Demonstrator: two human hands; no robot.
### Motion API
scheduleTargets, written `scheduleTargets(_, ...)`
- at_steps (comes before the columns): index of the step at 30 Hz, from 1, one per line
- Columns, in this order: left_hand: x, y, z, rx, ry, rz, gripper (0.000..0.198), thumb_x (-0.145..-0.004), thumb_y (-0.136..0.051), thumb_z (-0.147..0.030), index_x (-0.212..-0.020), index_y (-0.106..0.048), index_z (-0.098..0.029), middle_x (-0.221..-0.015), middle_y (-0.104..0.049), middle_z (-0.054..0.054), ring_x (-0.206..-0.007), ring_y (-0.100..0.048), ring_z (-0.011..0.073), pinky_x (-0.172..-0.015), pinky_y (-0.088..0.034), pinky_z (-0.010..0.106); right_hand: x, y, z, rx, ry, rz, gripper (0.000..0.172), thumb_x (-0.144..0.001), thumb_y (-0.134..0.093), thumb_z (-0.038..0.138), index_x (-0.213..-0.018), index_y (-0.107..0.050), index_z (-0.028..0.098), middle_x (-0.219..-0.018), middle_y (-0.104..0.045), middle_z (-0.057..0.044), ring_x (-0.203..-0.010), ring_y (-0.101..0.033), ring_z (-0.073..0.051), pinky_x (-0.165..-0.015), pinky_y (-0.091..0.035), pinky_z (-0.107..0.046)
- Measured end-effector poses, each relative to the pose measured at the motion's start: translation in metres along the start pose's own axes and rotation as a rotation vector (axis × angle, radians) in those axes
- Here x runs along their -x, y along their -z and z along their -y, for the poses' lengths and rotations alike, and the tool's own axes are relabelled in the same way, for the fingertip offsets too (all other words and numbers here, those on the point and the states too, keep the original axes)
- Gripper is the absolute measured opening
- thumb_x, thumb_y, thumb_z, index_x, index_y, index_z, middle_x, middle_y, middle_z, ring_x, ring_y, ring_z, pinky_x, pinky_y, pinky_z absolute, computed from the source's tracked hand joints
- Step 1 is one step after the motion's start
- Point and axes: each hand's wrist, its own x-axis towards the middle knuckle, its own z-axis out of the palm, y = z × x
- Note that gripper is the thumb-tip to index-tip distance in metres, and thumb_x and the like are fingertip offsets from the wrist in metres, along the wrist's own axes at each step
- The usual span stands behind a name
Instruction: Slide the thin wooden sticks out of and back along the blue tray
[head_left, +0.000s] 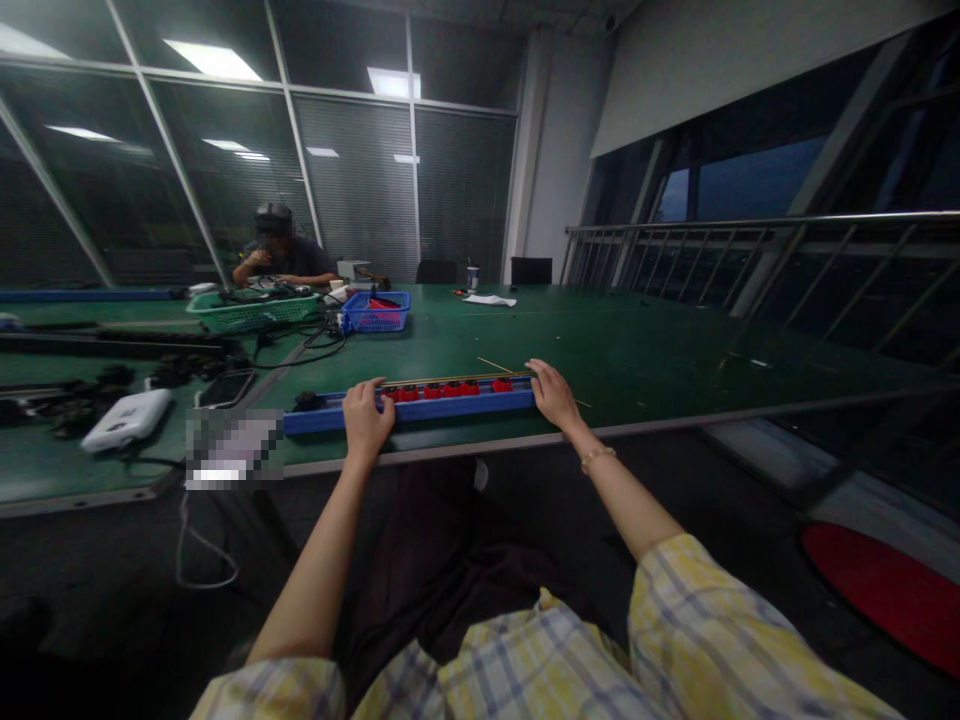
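Note:
A long, narrow blue tray (450,408) lies along the near edge of the green table. Inside it sit several small red parts (452,389) with dark pieces on them, and a black part (304,401) is at its left end. My left hand (365,420) grips the tray left of its middle, thumb on the near side and fingers over the top. At the right end, my right hand (553,393) is curled over the tray. Thin yellowish strips run along the tray's far side; one loose strip (493,364) slants behind it.
On the table (615,350), a green basket (255,312) and a blue basket (379,315) stand beyond the tray, with black cables nearby. A white device (126,420) and a phone (225,388) lie left. Another person (281,255) sits across. A cup (472,278) stands far back.

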Motion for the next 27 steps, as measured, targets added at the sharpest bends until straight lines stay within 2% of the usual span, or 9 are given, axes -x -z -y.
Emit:
scheduleTargets(6, 0.0009, 0.0006, -0.0013, 0.017, -0.004, 0.003, 0.030, -0.086, -0.048, -0.023, -0.111, -0.064, -0.018, -0.108, -0.070, 0.011, -0.108, -0.059, 0.0300, -0.097, -0.044, 0.044, -0.0003, 0.0000, 0.0025, -0.017, 0.031, 0.063, 0.035, -0.101, -0.033, 0.030, -0.122, -0.059, 0.021, -0.138, -0.060, -0.013, -0.129, -0.055, -0.026, -0.110, -0.045, -0.049)
scheduleTargets(13, 0.0007, 0.0025, -0.0032, 0.003, -0.025, 0.037, 0.030, -0.085, -0.048, -0.022, -0.111, -0.064, -0.019, -0.110, -0.069, 0.010, -0.109, -0.058, 0.0302, -0.097, -0.043, 0.044, -0.0004, -0.0005, 0.0007, 0.006, 0.039, 0.124, 0.033, -0.100, -0.036, 0.029, -0.110, -0.066, 0.022, -0.139, -0.060, -0.011, -0.132, -0.053, -0.025, -0.111, -0.044, -0.048)
scheduleTargets(27, 0.0010, 0.0029, -0.0059, -0.010, 0.011, 0.056, 0.028, -0.085, -0.049, -0.021, -0.108, -0.064, -0.020, -0.110, -0.067, 0.010, -0.111, -0.057, 0.0302, -0.098, -0.043, 0.045, -0.0011, 0.0040, 0.0064, 0.003, 0.034, 0.119, 0.037, -0.099, -0.036, 0.028, -0.115, -0.069, 0.021, -0.139, -0.062, -0.010, -0.134, -0.052, -0.025, -0.111, -0.041, -0.052)
